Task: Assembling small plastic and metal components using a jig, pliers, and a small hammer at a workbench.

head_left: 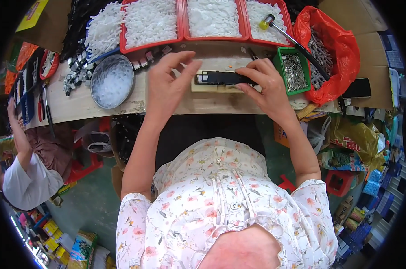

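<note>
Black strip (227,78) on pale block (212,88); right fingers (250,75) pinching strip's end; left fingers (179,57) parted, empty

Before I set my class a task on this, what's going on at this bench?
The person's right hand pinches the right end of a long black plastic-looking part between its fingers; the part lies on a cream rectangular block. The open left hand hovers near the left end, seemingly holding nothing. Beyond stand red plastic trays of small white plastic pieces.
</note>
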`<state>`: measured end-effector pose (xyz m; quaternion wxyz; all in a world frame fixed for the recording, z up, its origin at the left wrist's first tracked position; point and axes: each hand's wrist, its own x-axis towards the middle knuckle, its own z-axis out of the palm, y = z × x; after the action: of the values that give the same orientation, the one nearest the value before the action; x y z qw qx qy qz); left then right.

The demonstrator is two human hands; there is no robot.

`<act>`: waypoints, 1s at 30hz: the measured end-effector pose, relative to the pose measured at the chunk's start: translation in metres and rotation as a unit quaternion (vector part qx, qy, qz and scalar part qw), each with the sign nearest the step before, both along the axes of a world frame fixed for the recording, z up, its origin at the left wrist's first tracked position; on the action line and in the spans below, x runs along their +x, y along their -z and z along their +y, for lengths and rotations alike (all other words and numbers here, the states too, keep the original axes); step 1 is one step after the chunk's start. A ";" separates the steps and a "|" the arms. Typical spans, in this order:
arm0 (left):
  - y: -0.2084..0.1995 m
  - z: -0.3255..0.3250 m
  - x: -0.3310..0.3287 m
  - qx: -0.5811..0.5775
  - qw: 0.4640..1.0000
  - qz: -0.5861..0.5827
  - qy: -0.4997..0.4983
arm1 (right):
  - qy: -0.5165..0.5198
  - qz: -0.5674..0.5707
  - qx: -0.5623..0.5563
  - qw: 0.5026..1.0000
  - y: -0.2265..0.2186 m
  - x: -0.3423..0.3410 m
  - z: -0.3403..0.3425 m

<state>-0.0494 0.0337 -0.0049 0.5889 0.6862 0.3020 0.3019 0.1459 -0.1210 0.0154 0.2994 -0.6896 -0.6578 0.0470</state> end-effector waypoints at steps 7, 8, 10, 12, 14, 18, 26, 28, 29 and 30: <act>0.008 0.010 -0.019 0.124 0.989 0.042 -0.065 | -0.007 0.020 -0.020 1.000 0.017 -0.007 0.007; 0.009 0.009 -0.019 0.131 0.989 0.033 -0.061 | -0.012 0.013 -0.017 1.000 0.019 -0.006 0.008; 0.007 0.005 -0.018 0.145 0.987 0.038 -0.064 | -0.014 0.009 -0.019 1.000 0.018 -0.006 0.010; 0.006 0.001 -0.016 0.159 0.984 0.043 -0.064 | -0.013 0.005 -0.021 1.000 0.018 -0.006 0.012; 0.005 -0.002 -0.013 0.201 0.976 0.051 -0.060 | -0.014 -0.011 -0.023 1.000 0.019 -0.004 0.014; 0.012 -0.011 -0.004 0.296 0.953 0.060 -0.036 | -0.003 0.004 -0.036 0.999 0.020 -0.003 0.012; 0.040 -0.029 0.020 0.522 0.844 0.040 0.120 | -0.037 0.042 0.004 0.998 0.021 0.012 0.007; 0.043 -0.028 0.019 0.545 0.828 0.038 0.123 | 0.012 0.010 0.035 0.999 0.005 0.035 0.007; 0.045 -0.028 0.019 0.569 0.812 0.040 0.123 | 0.055 -0.020 0.067 0.996 0.000 0.053 0.007; 0.044 -0.027 0.021 0.570 0.811 0.037 0.124 | 0.107 -0.093 0.084 0.986 0.000 0.076 0.006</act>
<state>-0.0288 0.0069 -0.0487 0.1131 0.9411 0.0095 0.3186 0.2220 -0.1153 0.0157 0.2971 -0.7299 -0.6065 -0.1055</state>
